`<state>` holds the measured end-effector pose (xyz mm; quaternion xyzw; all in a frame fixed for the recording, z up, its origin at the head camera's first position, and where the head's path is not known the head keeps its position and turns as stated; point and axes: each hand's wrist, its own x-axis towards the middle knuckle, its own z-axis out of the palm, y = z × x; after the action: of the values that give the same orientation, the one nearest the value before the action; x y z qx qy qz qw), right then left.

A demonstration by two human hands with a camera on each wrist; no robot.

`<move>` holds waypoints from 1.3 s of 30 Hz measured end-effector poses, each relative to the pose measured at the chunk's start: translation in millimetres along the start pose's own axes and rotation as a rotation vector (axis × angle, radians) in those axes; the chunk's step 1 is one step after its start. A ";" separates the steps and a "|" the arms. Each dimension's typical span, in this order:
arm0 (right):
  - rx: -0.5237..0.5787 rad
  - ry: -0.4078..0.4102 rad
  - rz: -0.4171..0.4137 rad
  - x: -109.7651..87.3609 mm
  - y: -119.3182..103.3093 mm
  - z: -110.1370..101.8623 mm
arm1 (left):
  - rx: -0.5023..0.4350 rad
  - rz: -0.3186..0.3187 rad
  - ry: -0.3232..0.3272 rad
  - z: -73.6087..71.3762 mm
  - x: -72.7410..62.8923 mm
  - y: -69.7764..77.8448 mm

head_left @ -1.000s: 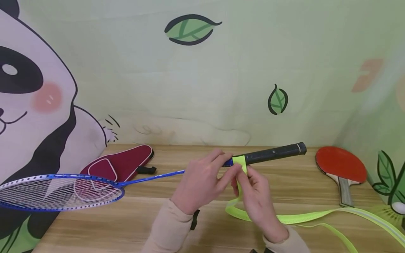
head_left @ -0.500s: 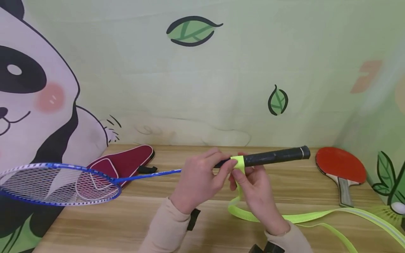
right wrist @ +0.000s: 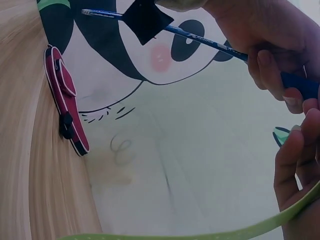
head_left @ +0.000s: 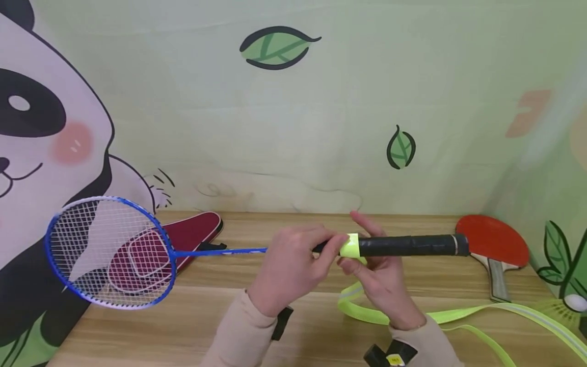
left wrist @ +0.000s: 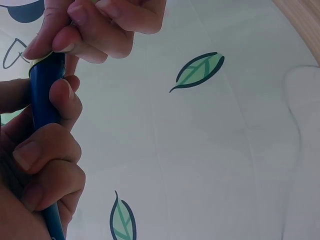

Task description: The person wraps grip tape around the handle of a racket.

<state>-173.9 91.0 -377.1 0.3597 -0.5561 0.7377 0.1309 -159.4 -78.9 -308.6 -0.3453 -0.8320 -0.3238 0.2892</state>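
Observation:
A blue and white badminton racket [head_left: 408,245] is held level above the table, its strung head to the left and black handle to the right. My left hand [head_left: 293,265] grips it where the handle meets the shaft; the left wrist view shows those fingers curled round the blue cone [left wrist: 45,95]. A band of neon yellow grip tape [head_left: 350,246] circles the handle's upper end, touched by the left thumb. My right hand [head_left: 387,285] is under the handle, pinching the tape below the band with its thumb, one finger pointing up behind. The tape's loose length trails right.
Behind the racket head lies a maroon paddle case [head_left: 197,229] on the wooden table [head_left: 183,331]. A red table tennis bat [head_left: 492,239] lies at the right, near the handle's butt. A printed cloth backdrop [head_left: 275,127] rises behind.
The racket has rolled so its head faces the camera more fully, and it has shifted right with its butt lower. The right hand has moved further beneath the handle, one finger now raised.

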 end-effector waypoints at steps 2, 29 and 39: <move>-0.014 -0.011 0.001 -1.1 0.5 -0.1 | 0.008 -0.001 -0.010 -1.0 0.4 0.3; -0.022 0.036 0.086 1.1 0.4 4.3 | 0.149 0.143 -0.154 -7.6 -9.7 -3.6; -0.030 0.025 0.115 3.5 -3.4 -0.8 | 0.244 0.176 -0.129 -4.5 -5.8 -2.3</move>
<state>-174.6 92.2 -372.4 0.3160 -0.5852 0.7399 0.1006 -156.6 -85.7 -310.6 -0.3994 -0.8485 -0.1708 0.3021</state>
